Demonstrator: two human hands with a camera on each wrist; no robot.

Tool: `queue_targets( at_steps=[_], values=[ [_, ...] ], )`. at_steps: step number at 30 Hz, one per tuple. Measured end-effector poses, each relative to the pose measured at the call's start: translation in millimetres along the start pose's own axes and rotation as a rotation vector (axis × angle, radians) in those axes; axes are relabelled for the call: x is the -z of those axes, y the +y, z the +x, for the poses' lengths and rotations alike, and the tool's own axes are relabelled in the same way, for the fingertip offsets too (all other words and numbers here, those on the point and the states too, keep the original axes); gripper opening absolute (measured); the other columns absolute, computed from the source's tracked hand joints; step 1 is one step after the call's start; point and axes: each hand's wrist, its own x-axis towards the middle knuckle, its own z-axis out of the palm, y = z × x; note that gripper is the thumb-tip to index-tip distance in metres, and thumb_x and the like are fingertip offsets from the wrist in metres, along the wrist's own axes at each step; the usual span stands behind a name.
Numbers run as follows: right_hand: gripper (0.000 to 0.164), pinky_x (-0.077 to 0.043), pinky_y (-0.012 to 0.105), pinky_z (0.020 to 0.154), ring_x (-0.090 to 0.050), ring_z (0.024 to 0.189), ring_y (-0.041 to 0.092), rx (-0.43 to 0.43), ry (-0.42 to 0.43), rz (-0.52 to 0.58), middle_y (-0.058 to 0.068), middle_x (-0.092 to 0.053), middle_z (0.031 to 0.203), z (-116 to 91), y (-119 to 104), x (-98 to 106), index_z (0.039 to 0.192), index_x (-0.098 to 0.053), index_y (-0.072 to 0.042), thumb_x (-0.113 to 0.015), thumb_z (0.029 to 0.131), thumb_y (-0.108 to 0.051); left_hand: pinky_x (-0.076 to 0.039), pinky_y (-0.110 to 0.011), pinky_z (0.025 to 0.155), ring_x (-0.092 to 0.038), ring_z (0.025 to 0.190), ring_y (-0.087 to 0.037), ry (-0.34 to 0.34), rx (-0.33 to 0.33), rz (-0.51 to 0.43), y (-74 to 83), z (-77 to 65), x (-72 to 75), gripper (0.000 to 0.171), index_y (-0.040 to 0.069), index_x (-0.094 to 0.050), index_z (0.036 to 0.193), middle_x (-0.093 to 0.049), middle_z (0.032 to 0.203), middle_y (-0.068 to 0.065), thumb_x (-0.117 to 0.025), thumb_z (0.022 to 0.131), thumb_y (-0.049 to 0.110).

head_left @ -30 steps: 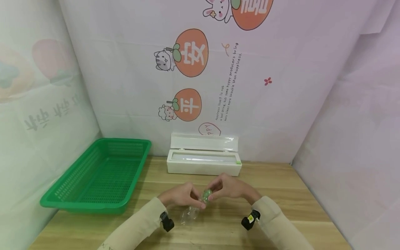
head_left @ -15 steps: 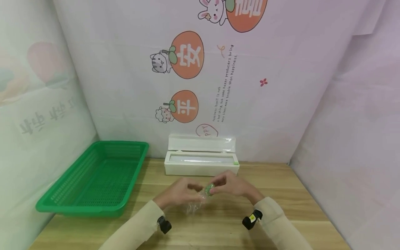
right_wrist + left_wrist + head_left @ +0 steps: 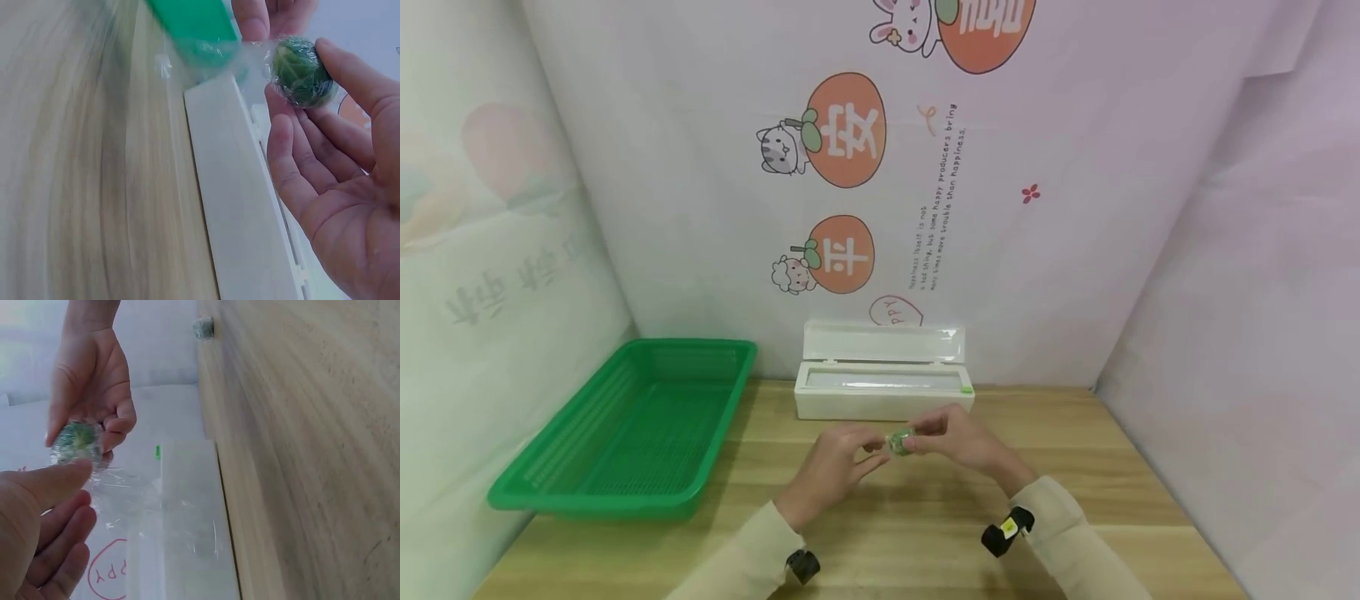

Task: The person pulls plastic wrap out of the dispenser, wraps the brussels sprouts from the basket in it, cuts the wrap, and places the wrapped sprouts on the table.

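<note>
A Brussels sprout [image 3: 900,442] wrapped in clear film is held above the table between both hands. My right hand [image 3: 967,442] grips it with thumb and fingers; the right wrist view shows its green leaves [image 3: 301,72] under crinkled plastic. My left hand [image 3: 829,467] is at the other side, pinching the cling film [image 3: 119,494] close to the sprout. In the left wrist view, the left thumb [image 3: 53,482] lies against the wrapped surface, and loose film trails away from it. The left index finger is partly hidden.
Behind the hands stands a white film dispenser box [image 3: 883,406] with its lid raised against the wall. A green plastic basket [image 3: 598,504] is at the left. The left wrist view also shows another small wrapped green bundle [image 3: 203,328] on the wooden table [image 3: 312,450].
Both hands have shifted slightly away from the body with the sprout. The left hand moved off and came back to the sprout. Loose film that hung below is no longer visible there.
</note>
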Motion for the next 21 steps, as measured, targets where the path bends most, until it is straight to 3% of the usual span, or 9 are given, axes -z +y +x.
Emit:
queue_targets(
  at_steps=[6,10,16,21],
  values=[
    [0.025,-0.062,0.037,0.095,-0.075,0.107,0.03,0.008,0.001,0.042,0.005,-0.08,0.113,-2.8,-4.2,-6.3,0.12,-0.078,-0.014,-0.073,0.101,-0.029,-0.064,-0.025,0.078,-0.077,0.085,-0.011,0.116,0.018,-0.066,0.3,-4.1,-4.4,0.021,0.011,-0.08,0.105,-0.082,0.097,0.0,-0.088,0.086,0.014],
    [0.027,-0.062,0.035,0.094,-0.075,0.105,0.023,0.033,0.004,0.058,0.007,-0.08,0.116,-2.8,-8.2,-7.2,0.122,-0.077,-0.01,-0.072,0.102,-0.027,-0.064,-0.024,0.075,-0.077,0.083,-0.011,0.15,0.02,-0.131,-2.3,-2.2,-5.6,0.024,0.009,-0.08,0.106,-0.082,0.097,-0.001,-0.089,0.084,0.01],
    [0.024,-0.062,0.037,0.096,-0.075,0.107,0.026,0.025,0.0,0.09,0.007,-0.08,0.116,-0.7,-11.1,-10.7,0.121,-0.078,-0.012,-0.071,0.102,-0.026,-0.065,-0.029,0.077,-0.076,0.084,-0.01,0.105,0.061,-0.245,-7.4,0.4,-5.1,0.024,0.01,-0.079,0.106,-0.082,0.099,-0.001,-0.09,0.084,0.014],
    [0.027,-0.063,0.035,0.096,-0.076,0.106,0.022,0.023,-0.001,0.096,0.009,-0.08,0.116,1.6,-11.5,-17.5,0.121,-0.077,-0.008,-0.07,0.103,-0.026,-0.064,-0.025,0.077,-0.073,0.083,-0.008,0.035,0.085,-0.231,-8.6,3.9,-0.3,0.025,0.01,-0.079,0.104,-0.082,0.098,0.0,-0.091,0.084,0.018]
  ],
)
